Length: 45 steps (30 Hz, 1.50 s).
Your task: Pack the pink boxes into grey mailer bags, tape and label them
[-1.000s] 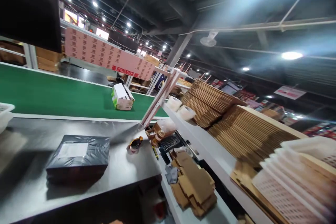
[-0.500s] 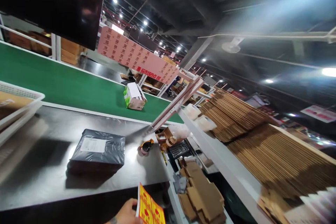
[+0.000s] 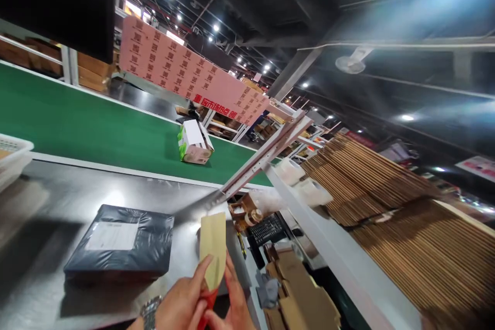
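Observation:
My left hand (image 3: 180, 301), with a metal watch at the wrist, pinches a label sheet (image 3: 213, 245) at its lower part. The sheet's pale yellow back faces me, and its bottom end curls over to show red. On the sheet's other side, my right hand (image 3: 236, 296) grips its edge and lower end, fingers closed. To the left, a parcel wrapped in dark plastic (image 3: 154, 237) with a white label lies on the metal table (image 3: 150, 191), apart from both hands.
Behind the table runs a green conveyor belt (image 3: 116, 134) carrying a small carton (image 3: 195, 144). A white basket (image 3: 13, 160) stands at the left. To the right are a keyboard (image 3: 266, 229), flattened cardboard (image 3: 305, 283), and a shelf (image 3: 340, 252) with stacked cardboard (image 3: 406, 227).
The sheet has turned from its red and yellow printed face to its pale back and moved up. My right hand has come into view and taken hold of it. The view has shifted slightly right.

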Motion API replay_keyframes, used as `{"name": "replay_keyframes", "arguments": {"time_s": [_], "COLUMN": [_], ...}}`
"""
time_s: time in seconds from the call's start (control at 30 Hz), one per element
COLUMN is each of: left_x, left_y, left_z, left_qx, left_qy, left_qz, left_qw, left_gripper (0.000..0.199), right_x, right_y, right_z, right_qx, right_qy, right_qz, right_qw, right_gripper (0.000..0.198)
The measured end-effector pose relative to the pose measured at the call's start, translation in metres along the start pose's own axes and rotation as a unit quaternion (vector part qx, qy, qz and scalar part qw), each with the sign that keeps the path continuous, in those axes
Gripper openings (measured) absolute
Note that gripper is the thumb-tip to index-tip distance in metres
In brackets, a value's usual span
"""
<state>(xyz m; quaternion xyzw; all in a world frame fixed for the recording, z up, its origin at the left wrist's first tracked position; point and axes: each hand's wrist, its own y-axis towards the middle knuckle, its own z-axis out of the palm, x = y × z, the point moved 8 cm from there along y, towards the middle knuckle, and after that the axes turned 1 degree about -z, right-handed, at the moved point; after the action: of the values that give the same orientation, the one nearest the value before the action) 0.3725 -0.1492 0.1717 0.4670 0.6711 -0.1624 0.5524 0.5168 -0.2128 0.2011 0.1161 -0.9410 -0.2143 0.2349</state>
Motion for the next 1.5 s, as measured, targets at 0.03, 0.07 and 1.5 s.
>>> {"name": "replay_keyframes", "arguments": {"time_s": [0.03,0.07,1.5], "left_x": [-0.008,-0.015,0.006], "left_y": [0.009,0.018,0.003], "left_z": [-0.009,-0.019,-0.186], "left_qx": [-0.009,-0.026,-0.226], "left_qy": [0.015,0.035,0.128], "left_qz": [0.018,0.03,0.021], "left_qw": [1.0,0.999,0.965], "left_gripper": [0.102,0.101,0.047], "right_x": [0.0,0.0,-0.053], "right_y": [0.012,0.023,0.014], "right_z": [-0.006,-0.012,0.017], "right_qx": [0.002,0.001,-0.166], "right_qy": [0.011,0.023,0.327], "right_qz": [-0.019,-0.04,0.321], "right_qw": [1.0,0.999,0.873], "right_gripper": [0.1,0.093,0.07]}}
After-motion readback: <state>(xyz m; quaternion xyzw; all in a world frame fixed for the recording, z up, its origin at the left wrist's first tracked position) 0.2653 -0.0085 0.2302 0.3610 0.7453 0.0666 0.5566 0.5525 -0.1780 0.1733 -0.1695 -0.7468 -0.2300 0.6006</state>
